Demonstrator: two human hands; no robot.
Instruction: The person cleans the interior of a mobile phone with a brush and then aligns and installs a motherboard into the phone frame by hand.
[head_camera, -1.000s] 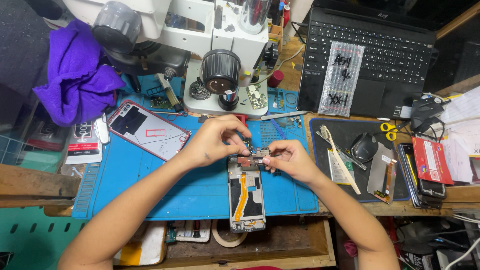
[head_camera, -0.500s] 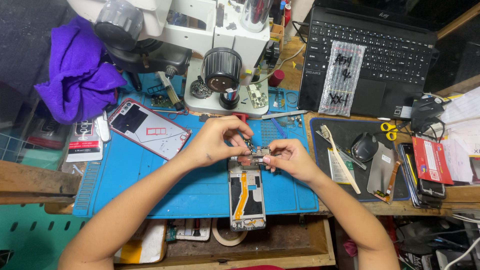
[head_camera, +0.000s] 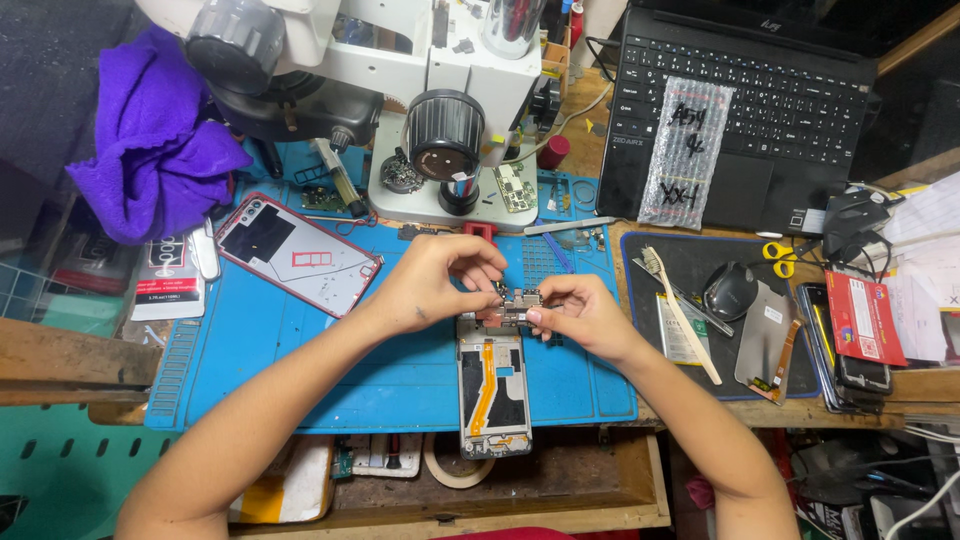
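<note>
An opened phone frame with an orange flex cable lies lengthwise on the blue work mat, its near end over the mat's front edge. My left hand pinches at the small circuit board at the phone's top end. From the right, my right hand grips the same board between thumb and fingers. Both hands meet over the top of the frame. The board is largely hidden by my fingers.
A red-rimmed phone back cover lies on the mat to the left. A microscope stands behind, a purple cloth at far left, a laptop at back right. A black mat holds a toothbrush, mouse and parts. A tape roll sits below.
Both hands stay on the board at the phone's top; only small finger shifts show. The camera view has tilted slightly.
</note>
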